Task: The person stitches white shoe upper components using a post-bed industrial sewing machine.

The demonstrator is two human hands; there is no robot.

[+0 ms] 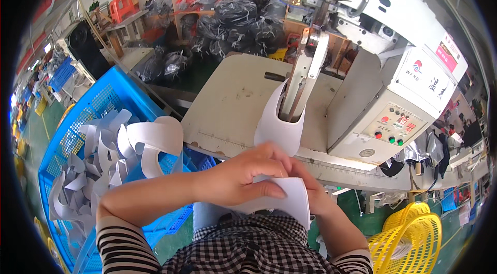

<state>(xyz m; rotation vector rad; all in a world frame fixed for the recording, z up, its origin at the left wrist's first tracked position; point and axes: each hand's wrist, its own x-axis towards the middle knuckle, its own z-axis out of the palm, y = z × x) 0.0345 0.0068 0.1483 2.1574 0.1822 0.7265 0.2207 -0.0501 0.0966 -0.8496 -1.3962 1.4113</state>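
My left hand (253,173) pinches a white curved sheet piece (296,196) in front of my body, its thumb lying along the near face. On the other side, my right hand (312,187) grips the same piece, with most of its fingers hidden behind it. Just beyond my hands, a second white curved piece (279,131) is looped around the end of the machine's narrow metal arm (305,74). My left fingers are close to its lower edge; whether they touch it I cannot tell.
At my left stands a blue plastic basket (132,99) heaped with white curved pieces (155,139). A machine with a control box (391,126) rises from the worn table (228,95). Yellow baskets (414,238) stand at lower right. Black bags (235,20) are piled behind.
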